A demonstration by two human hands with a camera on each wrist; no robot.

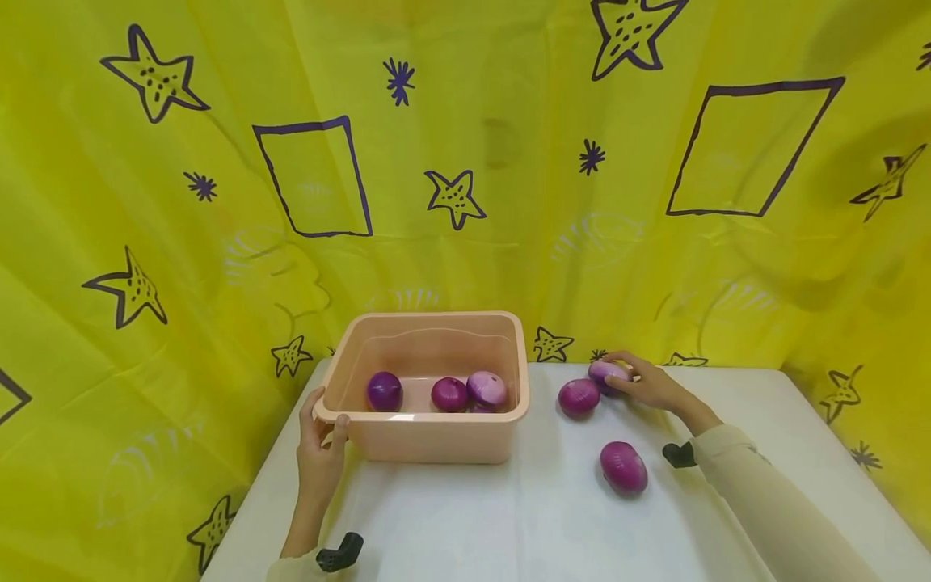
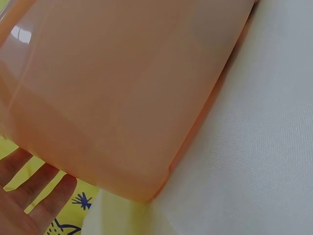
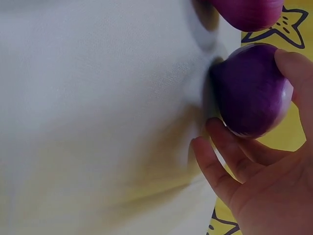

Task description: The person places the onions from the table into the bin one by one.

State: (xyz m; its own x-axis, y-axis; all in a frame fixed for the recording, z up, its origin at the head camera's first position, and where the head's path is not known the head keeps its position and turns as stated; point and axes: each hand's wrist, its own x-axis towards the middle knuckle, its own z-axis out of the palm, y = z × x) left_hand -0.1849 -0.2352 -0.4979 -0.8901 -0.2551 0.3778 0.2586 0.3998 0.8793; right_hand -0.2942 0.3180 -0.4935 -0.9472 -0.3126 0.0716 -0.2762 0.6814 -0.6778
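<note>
A peach plastic tub [image 1: 436, 440] stands on the white table, with several purple onions inside, among them a dark one [image 1: 384, 391] on the left and a paler one [image 1: 486, 389] on the right. My left hand [image 1: 320, 457] grips the tub's front left corner, thumb over the rim; the left wrist view shows fingers along the tub's wall [image 2: 122, 98]. At the table's back, my right hand [image 1: 658, 388] holds a purple-and-white onion [image 1: 602, 372] between thumb and fingers. In the right wrist view that onion [image 3: 252, 90] appears close to the cloth; whether it touches is unclear.
Just left of the held onion lies another onion [image 1: 579, 398]. One more onion [image 1: 623, 469] lies nearer the front, right of the tub. A yellow curtain [image 1: 509, 267] with drawn stars hangs along the back and both sides of the table [image 1: 465, 525].
</note>
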